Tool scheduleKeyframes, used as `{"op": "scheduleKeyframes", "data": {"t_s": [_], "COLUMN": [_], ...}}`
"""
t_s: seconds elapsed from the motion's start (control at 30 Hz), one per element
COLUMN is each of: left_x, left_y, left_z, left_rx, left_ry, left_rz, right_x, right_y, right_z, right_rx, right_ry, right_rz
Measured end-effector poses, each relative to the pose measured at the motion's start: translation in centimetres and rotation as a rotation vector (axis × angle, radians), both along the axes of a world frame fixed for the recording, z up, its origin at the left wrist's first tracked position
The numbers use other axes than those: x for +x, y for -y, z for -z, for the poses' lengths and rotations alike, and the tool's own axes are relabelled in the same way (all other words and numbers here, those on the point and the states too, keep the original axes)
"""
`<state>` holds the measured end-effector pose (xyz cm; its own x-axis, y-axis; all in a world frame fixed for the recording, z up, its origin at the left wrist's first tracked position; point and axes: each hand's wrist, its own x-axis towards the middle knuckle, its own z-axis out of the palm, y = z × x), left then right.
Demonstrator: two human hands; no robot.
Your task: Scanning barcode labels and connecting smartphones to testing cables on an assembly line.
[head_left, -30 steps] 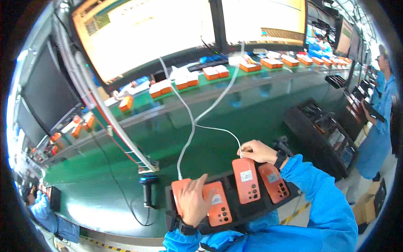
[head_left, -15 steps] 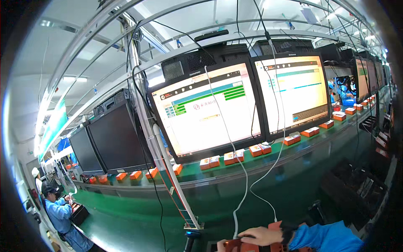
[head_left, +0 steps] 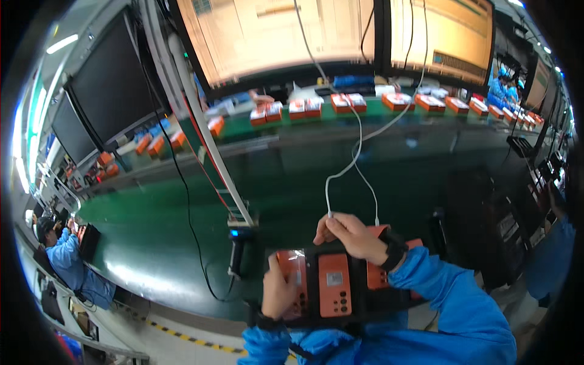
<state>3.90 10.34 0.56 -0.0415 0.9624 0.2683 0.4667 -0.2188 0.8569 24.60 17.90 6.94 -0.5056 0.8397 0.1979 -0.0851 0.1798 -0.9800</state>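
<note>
A black tray [head_left: 359, 318] in front of me holds several orange phones, camera ends toward me. My left hand [head_left: 278, 293] is closed around the left edge of the leftmost phone [head_left: 294, 277], which has a shiny clear film on it. Beside it lies another orange phone [head_left: 334, 286] with a pale label on its back. Above the tray's far edge, my right hand [head_left: 356, 236] pinches the end of a white cable [head_left: 327, 191]; its plug tip is hidden by the fingers. A second white cable [head_left: 372, 198] runs down to a phone [head_left: 376, 275] partly under my right wrist.
A handheld scanner [head_left: 237, 252] stands left of the tray on the green bench [head_left: 146, 243], near a white post [head_left: 210, 131]. Two lit monitors [head_left: 280, 39] hang ahead, above a row of orange-and-white boxes [head_left: 348, 103]. A person [head_left: 66, 252] in blue works at far left. Dark bins [head_left: 486, 231] stand right.
The view has tipped downward, bringing the tray and both hands fully in. My right hand, earlier lying over a phone beside the cable, now holds the cable end beyond the phones.
</note>
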Motion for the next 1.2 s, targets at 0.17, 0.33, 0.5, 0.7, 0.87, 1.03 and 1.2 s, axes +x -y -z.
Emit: {"op": "scheduleKeyframes", "data": {"t_s": [0.17, 0.33, 0.5, 0.7, 0.87, 1.03, 1.2], "left_x": [-0.1, -4.3, -19.0, -9.7, 0.7, 4.1, 3.4], "left_y": [0.5, -2.8, -8.6, 0.1, 6.6, 7.0, 7.3], "left_z": [0.9, -2.1, 8.3, -4.3, -5.7, -4.7, -4.6], "left_rx": [0.171, 0.309, -0.046, -0.611, -0.823, -0.756, -0.762], "left_ry": [-0.451, -0.719, -0.541, 0.25, 0.234, 0.306, 0.332], "left_rz": [-0.081, -0.384, -0.229, -0.053, 0.069, 0.135, 0.089], "right_x": [2.8, 2.3, 0.8, 2.4, 1.8, 1.8, 1.2], "right_y": [0.4, 2.5, 4.6, 5.9, 5.9, 5.9, 5.8], "right_z": [4.8, 5.0, 5.2, 5.6, 7.2, 7.2, 8.4], "right_rx": [-0.1, -0.076, -0.018, -0.228, -0.141, -0.274, -0.153], "right_ry": [0.147, 0.109, 0.1, 0.193, -0.094, -0.251, -0.289], "right_rz": [0.023, 0.057, 0.035, -0.035, 0.225, 0.164, 0.181]}}
